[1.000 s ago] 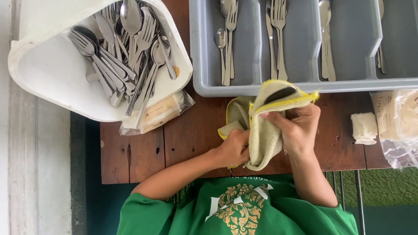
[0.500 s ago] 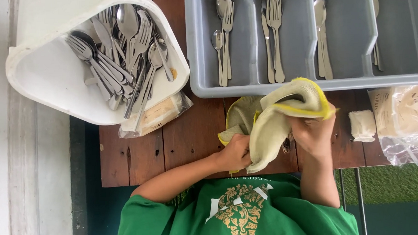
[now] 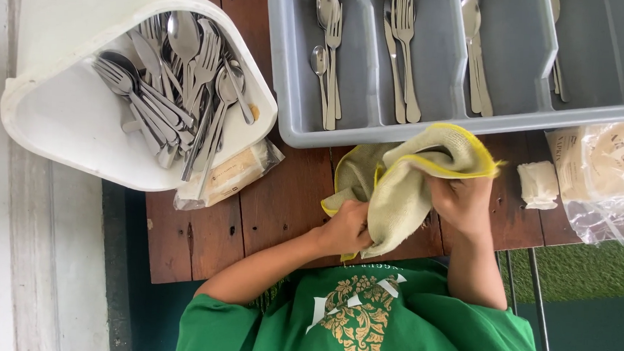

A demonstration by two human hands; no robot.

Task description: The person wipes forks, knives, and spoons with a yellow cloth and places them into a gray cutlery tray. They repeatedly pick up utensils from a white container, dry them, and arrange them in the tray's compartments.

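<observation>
Both hands hold a yellow cloth over the table. The left hand grips its lower end; the right hand is closed around the top. At 12 o'clock sits a grey tray.

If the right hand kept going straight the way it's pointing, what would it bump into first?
Probably the near wall of the grey plastic cutlery tray. The right hand, wrapped in the yellow-edged beige cloth, points up the wooden table toward it, though depth is hard to judge.
</observation>
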